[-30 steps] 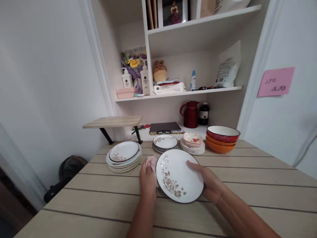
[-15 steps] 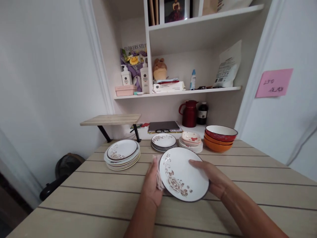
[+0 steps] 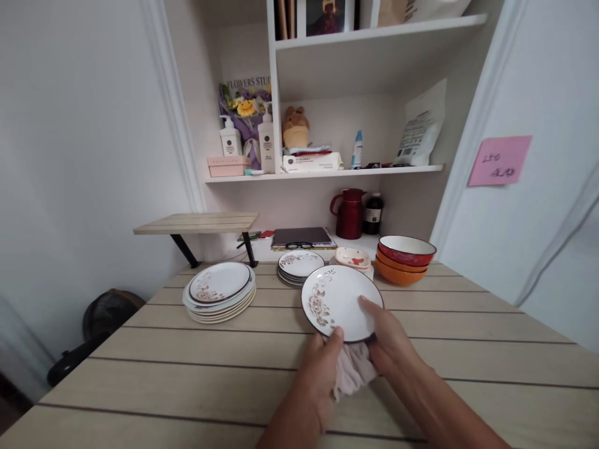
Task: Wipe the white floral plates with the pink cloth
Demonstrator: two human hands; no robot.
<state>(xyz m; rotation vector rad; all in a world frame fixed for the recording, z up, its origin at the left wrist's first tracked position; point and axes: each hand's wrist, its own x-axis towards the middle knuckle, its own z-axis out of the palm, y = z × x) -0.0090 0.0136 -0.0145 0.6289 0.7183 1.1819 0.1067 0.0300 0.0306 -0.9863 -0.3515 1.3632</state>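
On the table's (image 3: 140, 380) left, stack of plates (image 3: 213, 293), well apart from the hands. Left hand (image 3: 322, 368): shifted from the held plate's (image 3: 344, 302) left side to its near edge; fingers clamped there, thumb over rim. Plate itself: tilted, over the table, between both hands. Cloth (image 3: 354, 369): now bunched beneath near edge; rim work seems to have moved round. Right hand (image 3: 392, 337): fingers clamped on right edge.
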